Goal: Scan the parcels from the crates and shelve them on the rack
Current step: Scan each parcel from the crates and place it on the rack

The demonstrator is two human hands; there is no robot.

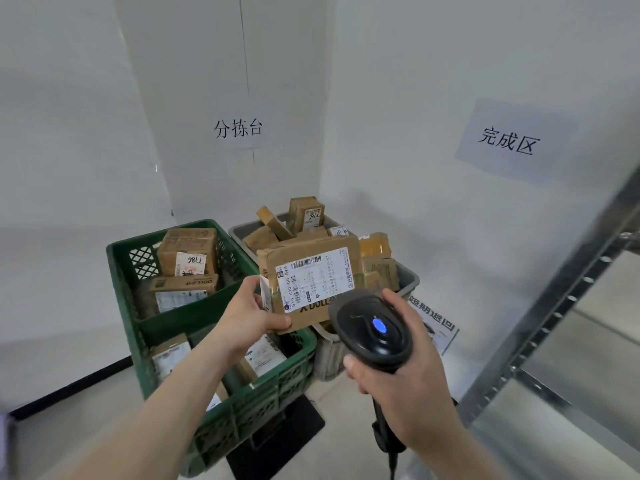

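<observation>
Holding the scanner (372,329) in the right hand (398,368) — fingers wrapped round the handle, head tipped up and forward so its nose points at the parcel just ahead of it. Blue light's glowing on the back of the scanner head, cable hanging down below the hand.

Just left of that, the left hand (251,315) pinches the parcel (311,282) by its lower left corner, thumb on the front face and fingers behind. It's a flat cardboard box held up with the shipping label (313,280) facing back toward the scanner, barcode near the top edge — looks to me like that's the whole point of the grip, keeping fingers off the label so it reads clean. So I'd say we're mid-scan, shelving not started for this one.

Below and beyond the left hand sits the green crate (221,372) with several more boxes in it, labels showing. Past the parcel is a grey crate (405,275) piled with more cardboard parcels, some on end.

Off to the right of the scanner hand is the metal rack (554,306) — close enough, I reckon, for an easy turn and place. Paper signs on the walls behind it all.
</observation>
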